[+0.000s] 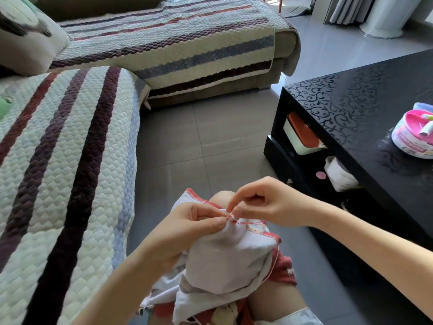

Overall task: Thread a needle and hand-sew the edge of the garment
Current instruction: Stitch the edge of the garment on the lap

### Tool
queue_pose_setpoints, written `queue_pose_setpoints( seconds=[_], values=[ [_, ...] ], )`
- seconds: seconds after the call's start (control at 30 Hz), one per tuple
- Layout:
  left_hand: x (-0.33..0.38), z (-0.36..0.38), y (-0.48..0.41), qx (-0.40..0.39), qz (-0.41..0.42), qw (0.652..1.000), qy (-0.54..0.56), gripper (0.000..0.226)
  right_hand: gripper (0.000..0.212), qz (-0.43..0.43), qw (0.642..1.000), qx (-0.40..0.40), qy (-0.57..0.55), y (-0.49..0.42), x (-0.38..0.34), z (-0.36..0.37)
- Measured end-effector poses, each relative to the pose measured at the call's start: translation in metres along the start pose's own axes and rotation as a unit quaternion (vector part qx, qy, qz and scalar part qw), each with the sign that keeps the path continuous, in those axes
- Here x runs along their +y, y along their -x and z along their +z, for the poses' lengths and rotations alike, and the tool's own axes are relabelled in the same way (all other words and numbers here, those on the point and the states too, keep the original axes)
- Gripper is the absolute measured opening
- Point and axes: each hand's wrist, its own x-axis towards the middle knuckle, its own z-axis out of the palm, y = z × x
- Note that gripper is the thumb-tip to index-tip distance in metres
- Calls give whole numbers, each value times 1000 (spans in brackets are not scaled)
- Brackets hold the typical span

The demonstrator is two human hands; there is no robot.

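I see the white garment [225,259] bunched over the person's lap, its red-stitched edge [248,222] raised to the point where both grips meet. The left hand [187,231] grips closed, thumb and forefinger pinching the fabric just left of the seam. The right hand [264,202] grips closed too, fingertips pinched at the same spot on the edge; the needle is too small for me to make out. Red thread [254,222] runs along the edge rightward from the grips. Below the grips, the garment hangs over the knee. Right of the grips stands a black counter [365,109] carrying a pink sewing box [414,134]. Left of the grips lies a striped sofa [70,160]; grey floor tiles [199,141] lie beyond.
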Motion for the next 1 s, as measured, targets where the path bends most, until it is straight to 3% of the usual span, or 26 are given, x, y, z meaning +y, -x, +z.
queue_pose_setpoints(
  seconds=[0.2,0.3,0.4,0.5,0.57,0.63,0.7,0.77,0.87,1.0],
  values=[
    [2,1,-1,5,-5,1000,-6,25,9,31,998,3,63,-5,-2,0],
    [4,-1,-1,6,-8,1000,-4,26,9,57,980,58,183,-17,17,-4],
    [5,-1,0,-1,-16,1000,5,25,17,200,913,156,320,-35,84,-25],
    [6,0,1,-13,-17,1000,4,22,18,405,821,215,339,-25,143,-40],
    [7,1,1,-11,-17,1000,4,22,20,450,791,257,326,-18,160,-42],
    [7,0,2,-3,-17,1000,-2,25,26,401,825,293,271,-19,149,-38],
    [5,-1,2,-1,-16,1000,-17,26,31,275,910,299,89,-22,109,-31],
    [3,-1,1,-2,-14,1000,-20,26,28,177,960,196,-94,-17,51,-22],
    [4,0,1,-8,-14,1000,-19,26,30,101,989,18,-109,-8,-5,-12],
    [5,-1,2,-9,-5,999,-30,24,24,97,991,-70,-57,-8,-12,-6]
  ],
)
